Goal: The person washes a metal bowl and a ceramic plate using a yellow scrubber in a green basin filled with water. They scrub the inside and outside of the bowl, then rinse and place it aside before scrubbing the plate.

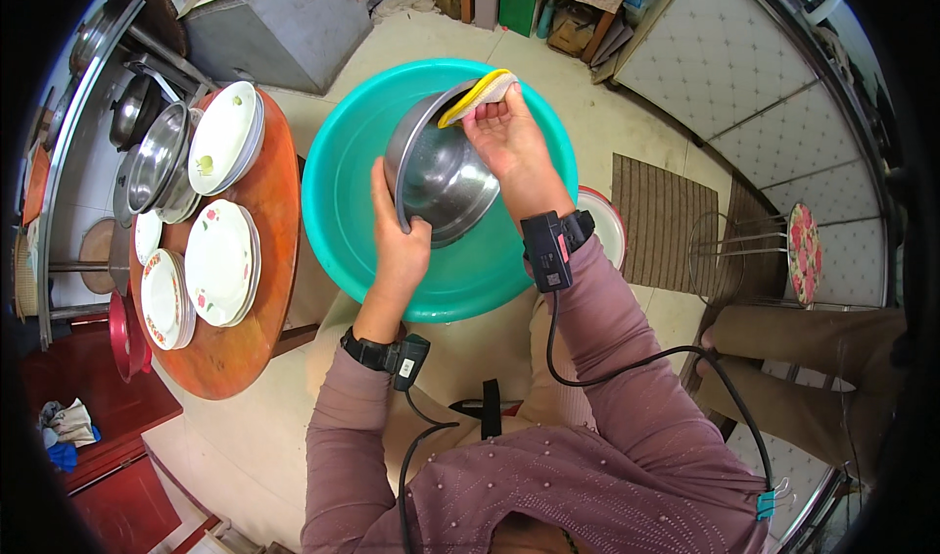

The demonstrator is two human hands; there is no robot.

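Tilted on its side over a large turquoise plastic basin (334,260) is a stainless steel bowl (448,179), its mouth turned partly towards me. My left hand (400,242) grips the bowl's near-left rim, with the thumb on the inner side and fingers along the outside. At the upper right of the bowl, my right hand (507,131) pinches a yellow-edged scrubbing pad (481,98) against the rim. Shallow water seems to cover the basin's floor. Part of the bowl's far rim is hidden behind the pad.
On the left, a round wooden table (275,260) bears stacked plates (220,260), deep dishes (224,139) and steel bowls (158,157). A red-rimmed white dish (606,227) lies right of the basin. Further right are a striped mat (661,216), a floral-topped stool (800,253) and another person's legs (800,378).
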